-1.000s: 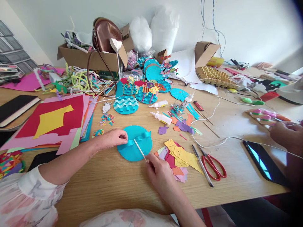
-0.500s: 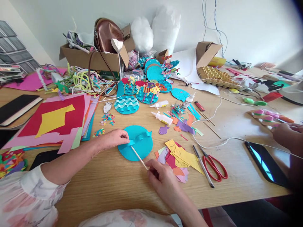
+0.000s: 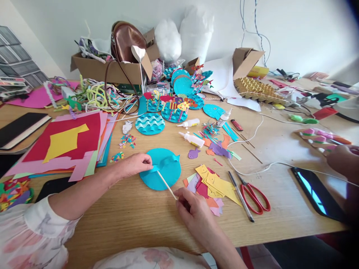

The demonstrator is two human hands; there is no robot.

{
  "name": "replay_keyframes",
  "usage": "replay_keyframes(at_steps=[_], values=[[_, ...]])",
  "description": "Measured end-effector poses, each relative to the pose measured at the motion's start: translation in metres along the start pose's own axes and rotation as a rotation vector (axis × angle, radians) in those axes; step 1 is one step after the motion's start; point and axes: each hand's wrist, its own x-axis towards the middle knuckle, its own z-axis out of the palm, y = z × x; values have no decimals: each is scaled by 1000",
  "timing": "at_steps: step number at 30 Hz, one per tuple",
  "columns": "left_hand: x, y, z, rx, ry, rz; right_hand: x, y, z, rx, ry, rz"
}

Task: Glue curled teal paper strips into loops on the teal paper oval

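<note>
On the table lies a round blue disc [image 3: 168, 178]. A wavy blue paper strip [image 3: 169, 163] runs across it, its right end curling up at the rim. My left hand [image 3: 142, 163] is closed, fingertips pinching the strip's left end against the disc. From the lower right my right hand [image 3: 193, 211] grips a thin pale stick [image 3: 166, 183], whose far tip meets the strip beside my left fingers. Cannot tell whether the tip is under the strip or against its edge. Paper pieces [image 3: 215, 183] lie right of the disc.
Right of the paper pieces lie a pen [image 3: 240, 196] and red-handled scissors [image 3: 256, 198]. Glue bottles [image 3: 193, 140] stand beyond the disc, near finished wave discs [image 3: 150, 125]. Coloured sheets [image 3: 92, 138] are stacked left. Another person's hand [image 3: 343, 160] is at far right, near a phone [image 3: 315, 192].
The stick and my right hand have shifted very slightly right. My left hand keeps its pinch on the strip.
</note>
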Motion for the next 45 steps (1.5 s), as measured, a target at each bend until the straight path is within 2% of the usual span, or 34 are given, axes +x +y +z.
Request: replay_keyframes(at_steps=[27,45], values=[[-1,4,1,74,9,1,6,-2,13,-60,52,-128],[-2,3,1,69,-2,9,8,-3,15,-108,47,-111]])
